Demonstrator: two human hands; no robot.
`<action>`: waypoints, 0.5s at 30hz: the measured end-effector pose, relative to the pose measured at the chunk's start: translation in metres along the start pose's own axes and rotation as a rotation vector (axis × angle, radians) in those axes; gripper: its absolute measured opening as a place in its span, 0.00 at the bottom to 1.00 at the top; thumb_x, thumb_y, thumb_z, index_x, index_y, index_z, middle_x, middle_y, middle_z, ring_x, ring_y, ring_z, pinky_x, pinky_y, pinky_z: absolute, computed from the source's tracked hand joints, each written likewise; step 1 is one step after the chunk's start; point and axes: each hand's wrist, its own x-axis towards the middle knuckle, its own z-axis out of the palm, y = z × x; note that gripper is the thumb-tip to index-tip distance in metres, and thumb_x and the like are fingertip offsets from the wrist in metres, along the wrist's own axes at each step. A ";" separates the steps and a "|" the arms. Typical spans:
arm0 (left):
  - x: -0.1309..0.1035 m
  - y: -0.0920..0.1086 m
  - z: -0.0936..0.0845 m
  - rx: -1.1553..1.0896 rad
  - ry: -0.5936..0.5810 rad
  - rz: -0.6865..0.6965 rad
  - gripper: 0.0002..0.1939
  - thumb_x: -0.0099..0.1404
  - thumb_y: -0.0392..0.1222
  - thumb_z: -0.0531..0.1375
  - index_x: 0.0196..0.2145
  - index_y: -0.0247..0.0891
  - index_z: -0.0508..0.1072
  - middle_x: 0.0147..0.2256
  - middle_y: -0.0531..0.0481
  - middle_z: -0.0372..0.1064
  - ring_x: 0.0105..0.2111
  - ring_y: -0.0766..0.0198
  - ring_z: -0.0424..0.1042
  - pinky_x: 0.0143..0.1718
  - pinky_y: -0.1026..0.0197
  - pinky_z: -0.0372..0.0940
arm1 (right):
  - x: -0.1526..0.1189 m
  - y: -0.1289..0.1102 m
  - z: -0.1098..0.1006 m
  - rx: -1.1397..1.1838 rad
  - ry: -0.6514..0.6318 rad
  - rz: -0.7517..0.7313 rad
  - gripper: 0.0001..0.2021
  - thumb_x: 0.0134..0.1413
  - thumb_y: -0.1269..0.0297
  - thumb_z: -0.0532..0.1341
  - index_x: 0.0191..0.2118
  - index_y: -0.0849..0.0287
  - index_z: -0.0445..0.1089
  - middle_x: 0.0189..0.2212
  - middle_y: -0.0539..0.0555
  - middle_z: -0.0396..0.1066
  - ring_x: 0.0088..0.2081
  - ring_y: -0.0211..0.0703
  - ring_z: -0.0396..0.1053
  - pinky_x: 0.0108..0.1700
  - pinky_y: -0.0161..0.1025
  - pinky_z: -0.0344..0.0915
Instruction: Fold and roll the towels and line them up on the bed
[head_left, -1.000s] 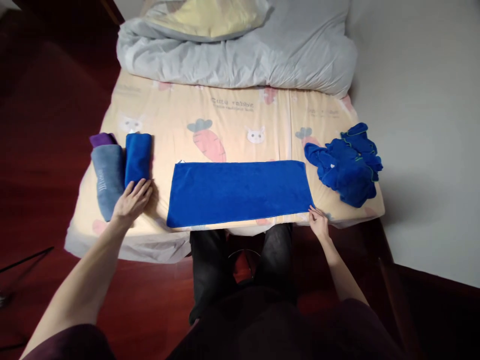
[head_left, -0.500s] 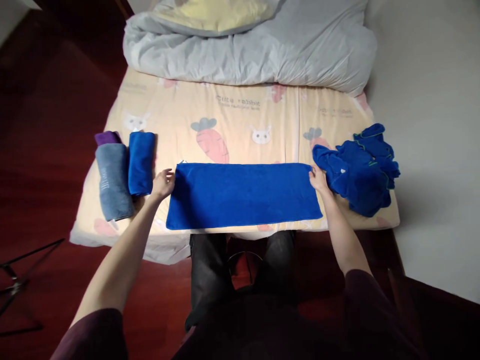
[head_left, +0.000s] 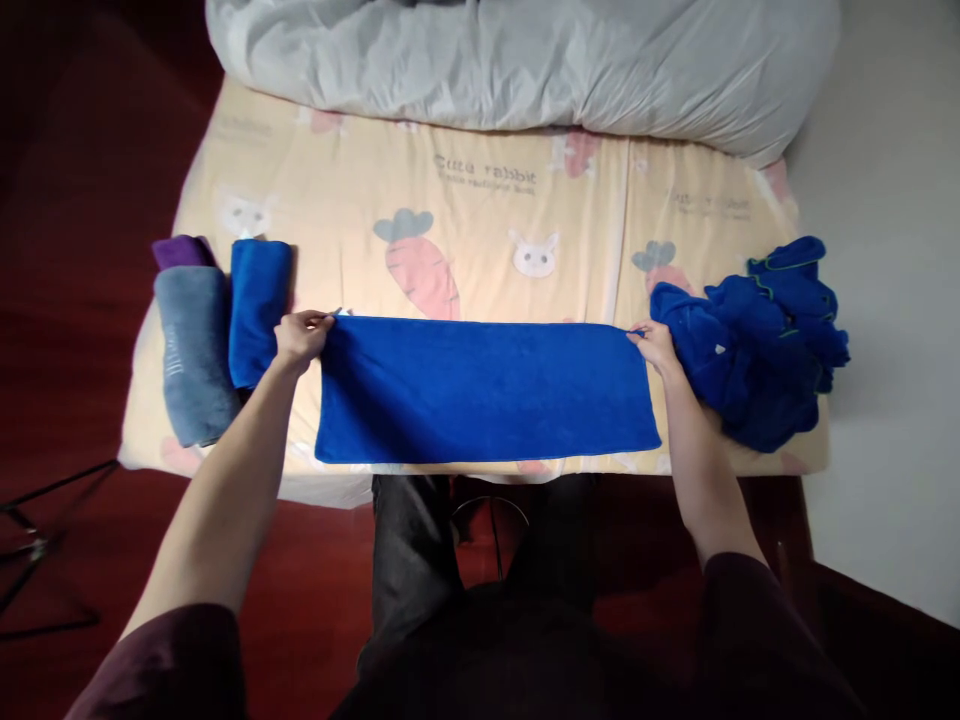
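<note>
Bed [head_left: 337, 210]: towel skew hazard.
I note the blue towel [head_left: 487, 390] spread along the bed's near edge, the crumpled pile [head_left: 761, 350] at its right side. The left hand [head_left: 300, 338] and right hand [head_left: 655, 347] each pinch a far towel corner; I judge unequal pull could skew it, or a wide swing snag the pile.
</note>
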 end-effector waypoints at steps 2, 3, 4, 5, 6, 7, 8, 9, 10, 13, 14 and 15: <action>0.011 0.002 -0.001 -0.017 0.044 -0.042 0.15 0.65 0.38 0.64 0.47 0.26 0.79 0.32 0.50 0.76 0.36 0.63 0.72 0.51 0.58 0.68 | 0.006 0.000 0.001 0.069 0.009 0.036 0.12 0.44 0.61 0.72 0.32 0.62 0.74 0.28 0.52 0.73 0.29 0.42 0.70 0.36 0.40 0.70; 0.018 0.004 -0.002 -0.020 0.071 -0.029 0.15 0.66 0.38 0.64 0.47 0.26 0.79 0.33 0.49 0.76 0.37 0.63 0.72 0.53 0.58 0.67 | 0.010 -0.001 0.001 0.082 0.026 0.056 0.12 0.43 0.62 0.72 0.33 0.61 0.74 0.27 0.52 0.73 0.29 0.42 0.70 0.36 0.40 0.70; 0.023 0.007 -0.002 -0.021 0.099 -0.015 0.14 0.66 0.38 0.64 0.47 0.26 0.79 0.35 0.48 0.77 0.37 0.63 0.72 0.54 0.57 0.67 | 0.014 -0.003 0.001 0.078 0.049 0.070 0.12 0.43 0.63 0.72 0.33 0.61 0.74 0.28 0.52 0.72 0.30 0.43 0.70 0.37 0.41 0.71; 0.027 0.010 -0.002 -0.018 0.121 -0.006 0.14 0.67 0.38 0.63 0.47 0.25 0.79 0.36 0.47 0.77 0.38 0.62 0.72 0.55 0.57 0.66 | 0.017 -0.006 0.002 0.058 0.074 0.083 0.11 0.44 0.63 0.72 0.34 0.61 0.74 0.28 0.52 0.72 0.31 0.43 0.70 0.38 0.41 0.71; 0.029 0.015 -0.001 -0.011 0.129 -0.004 0.14 0.68 0.38 0.62 0.47 0.25 0.78 0.38 0.46 0.77 0.39 0.62 0.72 0.56 0.56 0.65 | 0.019 -0.009 0.004 0.025 0.097 0.097 0.11 0.45 0.64 0.71 0.35 0.61 0.74 0.30 0.53 0.72 0.32 0.45 0.71 0.41 0.43 0.72; 0.027 0.020 0.001 0.000 0.125 -0.008 0.14 0.69 0.37 0.61 0.47 0.24 0.78 0.39 0.44 0.77 0.40 0.60 0.73 0.57 0.54 0.65 | 0.018 -0.014 0.007 -0.018 0.120 0.109 0.09 0.48 0.65 0.69 0.36 0.61 0.74 0.32 0.54 0.72 0.35 0.46 0.72 0.44 0.45 0.72; 0.022 0.026 0.003 0.018 0.121 -0.007 0.14 0.69 0.36 0.59 0.47 0.24 0.78 0.41 0.42 0.77 0.42 0.59 0.73 0.57 0.53 0.64 | 0.015 -0.020 0.012 -0.070 0.152 0.111 0.09 0.51 0.65 0.67 0.38 0.61 0.74 0.35 0.57 0.73 0.38 0.48 0.73 0.48 0.47 0.72; 0.013 0.031 0.006 0.040 0.135 0.007 0.14 0.70 0.35 0.58 0.49 0.24 0.77 0.44 0.39 0.77 0.46 0.56 0.72 0.58 0.50 0.63 | 0.009 -0.028 0.018 -0.129 0.200 0.101 0.09 0.54 0.65 0.64 0.41 0.61 0.74 0.40 0.59 0.73 0.43 0.51 0.73 0.52 0.50 0.70; 0.000 0.036 0.010 0.065 0.170 0.037 0.16 0.70 0.35 0.58 0.51 0.25 0.76 0.48 0.37 0.75 0.51 0.52 0.71 0.60 0.47 0.62 | 0.000 -0.037 0.025 -0.190 0.258 0.077 0.11 0.57 0.65 0.61 0.45 0.61 0.74 0.46 0.62 0.72 0.49 0.54 0.71 0.57 0.54 0.68; -0.047 0.045 0.024 0.142 0.278 0.277 0.24 0.72 0.40 0.56 0.63 0.32 0.68 0.66 0.36 0.58 0.66 0.43 0.55 0.65 0.36 0.51 | -0.041 -0.068 0.054 -0.329 0.320 -0.070 0.22 0.65 0.63 0.52 0.63 0.58 0.65 0.66 0.66 0.58 0.67 0.62 0.55 0.67 0.65 0.54; -0.062 0.045 0.029 0.163 0.242 0.381 0.26 0.74 0.44 0.54 0.66 0.34 0.65 0.70 0.38 0.52 0.69 0.43 0.50 0.67 0.35 0.47 | -0.056 -0.077 0.064 -0.352 0.237 -0.127 0.25 0.67 0.61 0.51 0.67 0.57 0.60 0.70 0.65 0.53 0.71 0.63 0.48 0.69 0.66 0.51; -0.074 0.044 0.035 0.176 0.176 0.464 0.27 0.75 0.47 0.53 0.68 0.35 0.62 0.72 0.40 0.46 0.71 0.43 0.45 0.69 0.35 0.43 | -0.070 -0.085 0.073 -0.375 0.134 -0.178 0.27 0.68 0.59 0.51 0.70 0.56 0.56 0.72 0.63 0.48 0.73 0.63 0.43 0.70 0.67 0.48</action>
